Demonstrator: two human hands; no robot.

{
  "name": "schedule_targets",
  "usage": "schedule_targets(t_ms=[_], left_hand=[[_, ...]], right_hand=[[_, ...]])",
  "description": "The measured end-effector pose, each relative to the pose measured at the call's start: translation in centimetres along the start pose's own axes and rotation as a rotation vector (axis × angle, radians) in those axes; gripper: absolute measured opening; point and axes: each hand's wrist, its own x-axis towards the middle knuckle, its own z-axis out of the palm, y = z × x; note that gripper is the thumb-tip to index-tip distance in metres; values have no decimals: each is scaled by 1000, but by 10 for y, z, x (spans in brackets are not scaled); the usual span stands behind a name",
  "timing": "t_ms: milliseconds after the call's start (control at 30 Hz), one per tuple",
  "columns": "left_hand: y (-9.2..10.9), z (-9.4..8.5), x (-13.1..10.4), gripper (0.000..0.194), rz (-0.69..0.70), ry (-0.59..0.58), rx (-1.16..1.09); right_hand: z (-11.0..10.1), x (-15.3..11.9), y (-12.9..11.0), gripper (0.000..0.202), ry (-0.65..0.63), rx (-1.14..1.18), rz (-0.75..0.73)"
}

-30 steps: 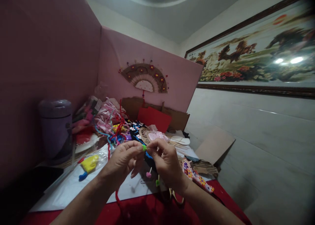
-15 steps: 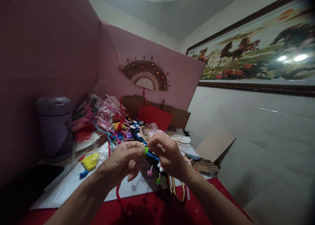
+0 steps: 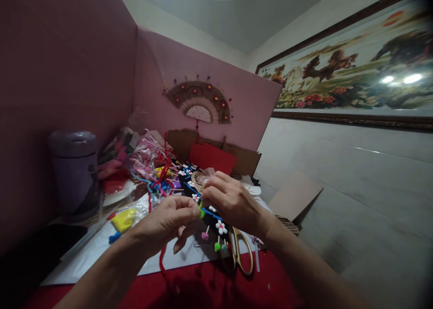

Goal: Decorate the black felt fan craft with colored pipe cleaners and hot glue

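In front of me, my left hand (image 3: 179, 216) pinches a small, bright green soft piece (image 3: 202, 211) between thumb and fingertips. My right hand (image 3: 233, 200) is closed at the upper end of that piece, which looks drawn out upward between the hands. Whether it is clay or pipe cleaner I cannot tell. Just beneath lies a black fan-shaped craft (image 3: 211, 219) with a blue strand, white flowers (image 3: 221, 227) and short sticks tipped in pink (image 3: 204, 236) and green (image 3: 217, 246). My right hand hides part of it.
Gold-handled scissors (image 3: 244, 252) lie at the craft's right edge. A yellow-and-blue lump (image 3: 123, 219) sits on plastic at left, near a lidded purple bin (image 3: 75, 173). Red cardboard (image 3: 213, 158) stands behind. A finished fan (image 3: 199, 97) hangs on the pink panel.
My right hand has risen slightly and turned, its fingers curling inward. The green piece now looks longer, stretched upward. My left hand has barely moved.
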Motion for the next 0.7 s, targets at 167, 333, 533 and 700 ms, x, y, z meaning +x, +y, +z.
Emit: schedule_targets(t_ms=[167, 333, 533, 700], left_hand=[[-6, 5, 2, 26, 30, 45, 184], [-7, 4, 4, 29, 189, 160, 210], [0, 6, 5, 25, 255, 219, 37], [0, 11, 4, 29, 259, 258, -61]], right_hand=[[-6, 13, -10, 22, -131, -52, -80], [-5, 24, -25, 14, -68, -59, -74], [17, 12, -33, 16, 279, 253, 194], [37, -1, -36, 14, 486, 764, 619]])
